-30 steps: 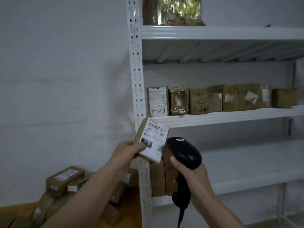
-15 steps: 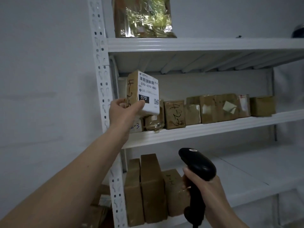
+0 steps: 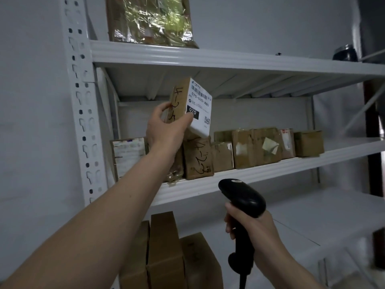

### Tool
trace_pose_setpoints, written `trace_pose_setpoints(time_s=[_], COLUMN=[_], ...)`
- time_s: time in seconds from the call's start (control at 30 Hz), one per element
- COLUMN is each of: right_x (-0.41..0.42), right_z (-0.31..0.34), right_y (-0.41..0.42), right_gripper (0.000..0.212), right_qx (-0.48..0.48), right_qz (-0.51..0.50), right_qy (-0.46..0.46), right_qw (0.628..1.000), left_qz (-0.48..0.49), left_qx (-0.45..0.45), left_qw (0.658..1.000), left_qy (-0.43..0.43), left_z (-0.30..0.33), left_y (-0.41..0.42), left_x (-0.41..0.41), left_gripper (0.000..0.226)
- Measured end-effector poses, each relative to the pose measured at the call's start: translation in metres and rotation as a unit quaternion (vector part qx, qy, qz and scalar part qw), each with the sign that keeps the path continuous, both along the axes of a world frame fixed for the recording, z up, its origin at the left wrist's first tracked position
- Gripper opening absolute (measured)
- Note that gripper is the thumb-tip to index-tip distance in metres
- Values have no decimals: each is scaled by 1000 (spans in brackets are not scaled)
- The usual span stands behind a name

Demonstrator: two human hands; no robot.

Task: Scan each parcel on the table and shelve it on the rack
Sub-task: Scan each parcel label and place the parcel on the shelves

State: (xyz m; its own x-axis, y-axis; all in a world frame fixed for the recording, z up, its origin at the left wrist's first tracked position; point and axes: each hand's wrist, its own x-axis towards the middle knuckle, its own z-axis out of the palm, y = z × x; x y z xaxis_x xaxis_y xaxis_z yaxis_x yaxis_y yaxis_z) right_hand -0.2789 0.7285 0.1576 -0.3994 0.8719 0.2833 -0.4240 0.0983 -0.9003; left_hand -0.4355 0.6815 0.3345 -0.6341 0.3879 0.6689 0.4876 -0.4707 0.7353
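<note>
Head view: the left hand (image 3: pixel 164 127) grips a small cardboard parcel (image 3: pixel 190 106), thumb pressed on its white shipping label (image 3: pixel 199 110) and fingers wrapped behind the brown side, which carries handwritten black marker. The parcel is tilted, held in the air above the row of parcels (image 3: pixel 245 151) on the middle shelf (image 3: pixel 270 171) of the white steel rack (image 3: pixel 80 113), at about 12 o'clock from the scanner. The label is glossy, with a barcode, "070-070-A80", a black "070" block and a small QR code. The right hand (image 3: pixel 253 232) is curled round the grip of a smooth black handheld scanner (image 3: pixel 242 202), low at 5 o'clock from the parcel, well apart from it.

The rack's upright is perforated with keyhole slots; the shelves are flat painted metal with ribbed undersides. On the top shelf stands a package (image 3: pixel 150 19) in crinkled, shiny film. Plain upright cartons (image 3: pixel 166 253) stand on the lower shelf.

Against half a second ago, the parcel has travelled up and rightward, deeper over the shelf row, and the scanner sits a little nearer the shelf edge.

The film-wrapped package is cut off at the top edge, the left forearm covers part of the row, and a dark rounded object (image 3: pixel 344 53) at 2 o'clock is too dim to name.
</note>
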Motion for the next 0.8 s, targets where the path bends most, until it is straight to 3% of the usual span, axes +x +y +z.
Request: trace_pose_setpoints(time_s=[0.2,0.37,0.8], right_x=[8,29,47], right_z=[25,29,13], right_y=[35,75,144], right_gripper=[17,21,11], right_qx=[14,18,2], right_qz=[63,100,191], right_qy=[4,4,29], right_qw=[998,995,981], left_qz=[54,174,457], left_qx=[-12,-80,-196], left_qw=[998,979,848], left_qy=[25,72,185], left_z=[25,42,29], left_y=[45,100,195], left_x=[23,36,40], left_gripper=[63,66,60])
